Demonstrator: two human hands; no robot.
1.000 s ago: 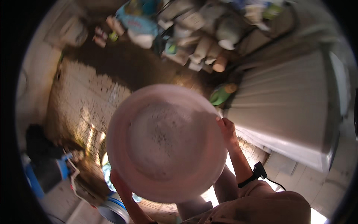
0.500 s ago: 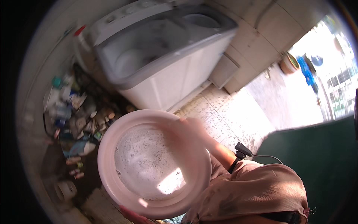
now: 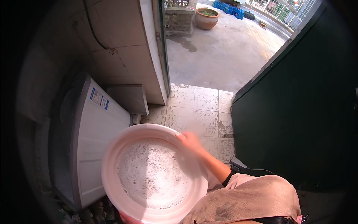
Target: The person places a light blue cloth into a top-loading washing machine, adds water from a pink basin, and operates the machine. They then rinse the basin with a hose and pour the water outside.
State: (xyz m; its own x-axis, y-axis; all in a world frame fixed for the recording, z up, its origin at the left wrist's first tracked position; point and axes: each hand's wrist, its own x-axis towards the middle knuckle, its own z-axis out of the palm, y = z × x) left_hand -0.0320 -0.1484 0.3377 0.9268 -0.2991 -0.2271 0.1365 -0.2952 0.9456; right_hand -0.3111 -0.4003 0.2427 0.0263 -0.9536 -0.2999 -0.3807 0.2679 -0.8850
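Observation:
Between my hands I carry a wide pink basin [image 3: 112, 164], close in front of my body. Foamy, soapy water [image 3: 153, 175] fills its bottom, half of it lit by the sun. At the far right rim, my right hand [image 3: 190, 142] is closed over the edge, thumb on top; its wrist wears a black strap. My left hand [image 3: 128, 218] grips the near left rim from beneath, and only a small part of it shows below the basin.
A white and grey washing machine [image 3: 100, 130] stands to my left. Ahead, the tiled floor [image 3: 186, 115] leads through a doorway into a concrete yard [image 3: 212, 56] with a plant pot [image 3: 207, 18] and blue bottles [image 3: 233, 10]. A dark green door [image 3: 287, 108] stands at right.
My view has turned right, from the washing machine and cluttered corner toward the doorway. The basin has come along, still in both hands.

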